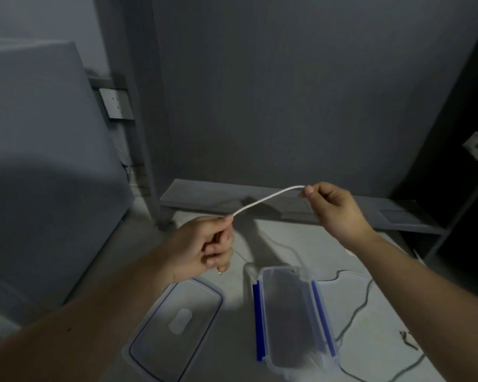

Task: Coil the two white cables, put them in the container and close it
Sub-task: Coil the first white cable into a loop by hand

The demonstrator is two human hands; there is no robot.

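I hold a white cable [268, 199] stretched in the air between both hands. My left hand [207, 245] grips one end in a closed fist, and my right hand [334, 208] pinches the other part between thumb and fingers, higher and to the right. Below them on the pale table lie a clear container [262, 288] with blue side clips and, to its left, a clear flat lid [155, 337]. A second thin cable [356, 312] trails over the table right of the container.
A grey shelf [398, 216] runs along the back edge of the table. A grey wall stands behind it, with a wall socket [116, 103] at the upper left. A small dark object [407, 339] lies at the table's right edge.
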